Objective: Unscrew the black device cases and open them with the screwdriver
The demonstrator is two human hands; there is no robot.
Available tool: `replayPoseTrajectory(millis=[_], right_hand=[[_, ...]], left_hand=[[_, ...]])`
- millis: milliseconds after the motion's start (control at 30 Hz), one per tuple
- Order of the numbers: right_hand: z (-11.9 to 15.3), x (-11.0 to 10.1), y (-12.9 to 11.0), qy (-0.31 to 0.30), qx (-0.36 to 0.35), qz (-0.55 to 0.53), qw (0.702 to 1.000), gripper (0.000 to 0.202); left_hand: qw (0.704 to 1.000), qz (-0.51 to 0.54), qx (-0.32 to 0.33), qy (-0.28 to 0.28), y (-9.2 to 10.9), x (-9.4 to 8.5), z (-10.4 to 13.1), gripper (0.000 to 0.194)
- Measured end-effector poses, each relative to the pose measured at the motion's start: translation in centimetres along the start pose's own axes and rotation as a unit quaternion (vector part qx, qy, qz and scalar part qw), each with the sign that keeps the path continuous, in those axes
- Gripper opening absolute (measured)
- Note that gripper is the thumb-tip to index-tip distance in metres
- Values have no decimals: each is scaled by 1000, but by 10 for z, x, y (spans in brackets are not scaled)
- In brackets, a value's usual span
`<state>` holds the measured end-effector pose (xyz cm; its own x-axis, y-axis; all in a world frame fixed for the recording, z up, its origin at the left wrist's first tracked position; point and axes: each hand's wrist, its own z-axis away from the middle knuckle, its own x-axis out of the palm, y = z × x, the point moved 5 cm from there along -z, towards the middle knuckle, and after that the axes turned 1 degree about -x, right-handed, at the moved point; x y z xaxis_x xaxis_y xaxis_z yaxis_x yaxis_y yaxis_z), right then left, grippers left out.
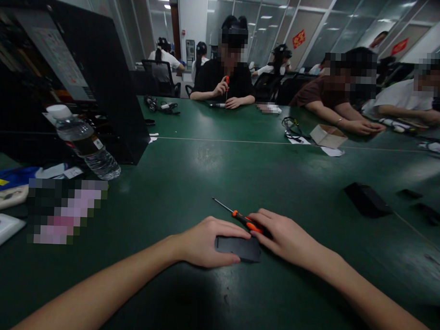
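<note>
A flat dark grey rectangular case [240,249] lies on the green tabletop, its exact kind unclear. My left hand [208,241] grips it from the left, fingers along the far edge and thumb along the near one. Just beyond the case is a screwdriver [245,220] with a black and orange handle, its thin shaft pointing away to the left. My right hand [278,234] is closed round the end of that handle, with the fingertips close to the case's right end.
A water bottle [85,143] stands tilted in view by a black computer case [100,74] at left. A black block [367,200] lies to the right. Farther off are a small open box [328,136] and cables [293,129]. Across the table a person [223,69] holds another screwdriver.
</note>
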<state>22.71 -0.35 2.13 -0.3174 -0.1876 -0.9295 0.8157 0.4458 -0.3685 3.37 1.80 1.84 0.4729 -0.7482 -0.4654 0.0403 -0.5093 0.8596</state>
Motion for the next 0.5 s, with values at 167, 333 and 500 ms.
replayPoseTrajectory(millis=[167, 333, 500], right_hand=[[-12, -70, -16, 123, -52, -32, 991, 20], [-13, -134, -51, 183, -89, -15, 979, 13], [-19, -140, -72, 227, -121, -22, 966, 6]], left_hand=[[994, -49, -69, 67, -6, -7, -1, 51], [988, -54, -118, 84, -6, -13, -4, 45], [986, -63, -117, 99, -5, -12, -4, 44]])
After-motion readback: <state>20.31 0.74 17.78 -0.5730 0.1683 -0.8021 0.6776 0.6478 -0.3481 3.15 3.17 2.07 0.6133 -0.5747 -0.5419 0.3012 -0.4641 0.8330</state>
